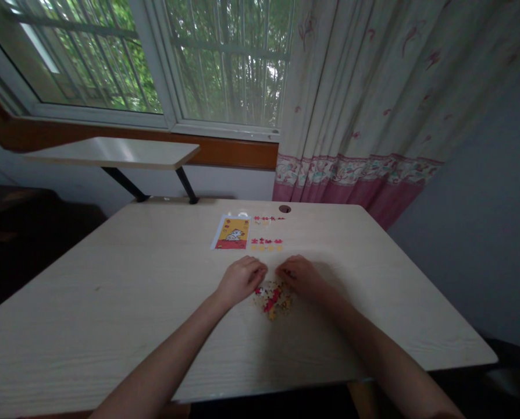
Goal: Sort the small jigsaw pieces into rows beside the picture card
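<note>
My left hand [241, 279] and my right hand [299, 274] rest knuckles-up on a pale wooden table [111, 302], fingers curled inward toward each other. Between and just below them lies a small heap of red, yellow and white jigsaw pieces [274, 299]. The right hand's fingertips seem to pinch a small piece; I cannot make out what the left fingertips hold. Farther back lies an orange and red picture card [231, 233] showing a white animal. Beside it, sorted pieces sit in short rows [266, 243], with another row [269, 219] behind.
A round cable hole [285, 208] is near the table's far edge. A white shelf [111, 152] on black brackets stands behind the table under a barred window [155, 58]. A patterned curtain [373, 116] hangs at the right.
</note>
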{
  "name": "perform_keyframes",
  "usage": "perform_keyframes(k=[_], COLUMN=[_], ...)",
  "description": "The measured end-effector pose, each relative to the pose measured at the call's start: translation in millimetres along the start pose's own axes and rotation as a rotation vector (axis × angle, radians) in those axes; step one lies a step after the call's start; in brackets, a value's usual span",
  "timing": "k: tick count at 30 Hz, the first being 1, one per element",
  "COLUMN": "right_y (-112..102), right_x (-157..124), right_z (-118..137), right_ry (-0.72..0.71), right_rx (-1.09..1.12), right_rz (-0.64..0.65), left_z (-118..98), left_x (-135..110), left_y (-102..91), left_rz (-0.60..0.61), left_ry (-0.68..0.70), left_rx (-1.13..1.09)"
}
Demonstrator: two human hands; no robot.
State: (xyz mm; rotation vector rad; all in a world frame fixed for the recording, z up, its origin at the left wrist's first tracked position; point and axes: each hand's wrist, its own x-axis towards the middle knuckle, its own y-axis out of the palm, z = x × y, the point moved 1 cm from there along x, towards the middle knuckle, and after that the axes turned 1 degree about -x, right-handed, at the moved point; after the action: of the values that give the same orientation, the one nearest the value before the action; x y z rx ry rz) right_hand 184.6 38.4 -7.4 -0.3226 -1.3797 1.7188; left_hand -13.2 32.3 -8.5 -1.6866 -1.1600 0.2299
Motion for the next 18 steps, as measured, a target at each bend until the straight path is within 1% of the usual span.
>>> perform_keyframes(k=[3,6,8,10,14,18], right_y=[2,3,4,7,14,14], right_x=[2,3,4,5,5,4], right_z=[6,10,11,11,9,10], right_ry=[0.201,0.329,0.354,0.36,0.373,0.35], right_rx=[0.221,0.427,0.527,0.617,0.768,0.813], right_rz=[-0.138,-0.236,-0.262,-0.261,-0.253,-0.231], left_z=[-2,-5,-6,-7,-7,-5], left_x=[1,2,3,4,5,6], left_y=[0.6,0.2,-0.4,-0.6,0.3,2.2], left_rz=[0.01,0.012,-0.003,-0.025,-0.081,-0.103], left_ry=[-0.006,-0.013,-0.023,-0.051,-0.163,-0.205], left_rx=[-0.076,-0.158,-0.217,-0.266,-0.304,-0.379])
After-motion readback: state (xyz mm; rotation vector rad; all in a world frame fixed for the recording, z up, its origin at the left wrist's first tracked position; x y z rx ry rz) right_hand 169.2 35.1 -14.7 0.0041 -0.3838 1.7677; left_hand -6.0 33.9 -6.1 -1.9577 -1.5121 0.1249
